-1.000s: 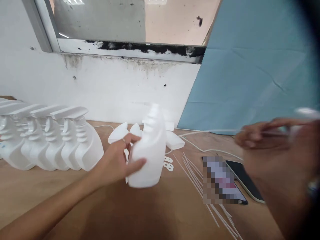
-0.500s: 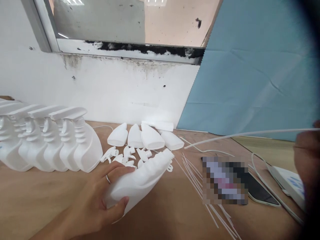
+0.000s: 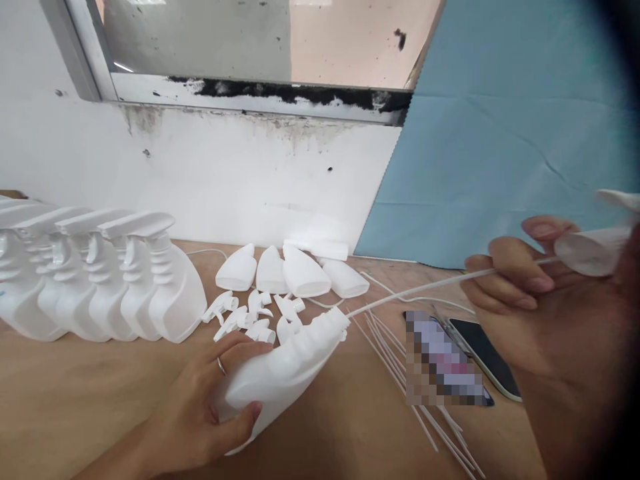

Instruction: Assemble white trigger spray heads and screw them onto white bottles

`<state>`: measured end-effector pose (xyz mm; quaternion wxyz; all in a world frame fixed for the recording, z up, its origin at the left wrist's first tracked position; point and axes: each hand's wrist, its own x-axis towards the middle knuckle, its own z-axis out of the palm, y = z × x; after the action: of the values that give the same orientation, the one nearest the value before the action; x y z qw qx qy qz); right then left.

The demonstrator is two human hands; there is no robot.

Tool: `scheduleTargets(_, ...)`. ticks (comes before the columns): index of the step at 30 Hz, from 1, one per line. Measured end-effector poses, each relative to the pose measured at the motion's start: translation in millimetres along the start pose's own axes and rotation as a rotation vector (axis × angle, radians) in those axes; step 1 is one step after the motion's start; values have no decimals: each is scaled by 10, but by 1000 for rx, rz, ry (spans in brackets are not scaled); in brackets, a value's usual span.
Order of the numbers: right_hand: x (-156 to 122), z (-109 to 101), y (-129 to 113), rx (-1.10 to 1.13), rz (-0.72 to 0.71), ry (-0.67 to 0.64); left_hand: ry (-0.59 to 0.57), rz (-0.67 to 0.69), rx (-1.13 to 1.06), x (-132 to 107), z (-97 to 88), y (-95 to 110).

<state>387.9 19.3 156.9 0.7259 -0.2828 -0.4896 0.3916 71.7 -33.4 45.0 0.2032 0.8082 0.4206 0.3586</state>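
Observation:
A white plastic bottle (image 3: 287, 377) lies tilted in my left hand (image 3: 193, 407), with fingers and thumb wrapped around its lower body. Its threaded, ribbed neck points up and to the right. My right hand (image 3: 525, 313), wearing no visible tool, is closed around a white spray head (image 3: 593, 252), partly cut off at the right and blurred. From that head a long thin dip tube (image 3: 425, 290) runs left between the fingers. The tube's tip is at the bottle's mouth; whether it is inside I cannot tell. Loose white trigger sprayers (image 3: 259, 303) lie just behind the bottle.
Assembled spray bottles (image 3: 170, 287) stand in a row at the left. Several white bottles (image 3: 306, 270) lie by the wall. Loose thin tubes (image 3: 400, 367), a phone (image 3: 487, 357) and a blurred-out item (image 3: 445, 363) are at the right, below a blue cloth (image 3: 500, 147).
My right hand has come in from the right edge, bringing the spray head into view. The tube's tip has moved left and down to the bottle's mouth. My left hand stays nearly still.

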Motion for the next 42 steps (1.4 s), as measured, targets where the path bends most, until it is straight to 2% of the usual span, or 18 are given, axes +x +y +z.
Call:
scheduleTargets(3,-18,66,16,68,145,-133,-19,-10,-42,-31,32,-33)
scheduleTargets(6,-94,221,118,-32,255,-237,-38,-12,-153,-87,141,-48)
scheduleTargets(10,-237,409,379,-129,314,-244,-71,-46,-381,-191,407,-19)
scheduleTargets(16,-485,530,828,-25,704,-457,-100,-184,-658,-311,756,50)
scheduleTargets(18,-568,567,956,79,857,-460,-117,-194,-719,-310,797,40)
scheduleTargets(20,-627,599,1051,184,953,-426,-110,-187,-789,-273,802,4)
scheduleTargets(25,-640,636,1149,308,1036,-395,123,-260,-865,10,795,-149)
scheduleTargets(27,-630,634,1191,333,1066,-405,171,-285,-939,164,830,-188)
scheduleTargets(32,-659,586,1419,420,1137,-421,226,-282,-1145,409,922,-175)
scheduleTargets(36,-695,556,1569,446,1180,-449,238,-356,-1126,442,900,-170)
scheduleTargets(39,-706,570,1593,461,1176,-471,240,-417,-1121,448,881,-187)
scheduleTargets(42,-713,597,1582,450,1173,-453,296,-408,-1132,456,883,-188)
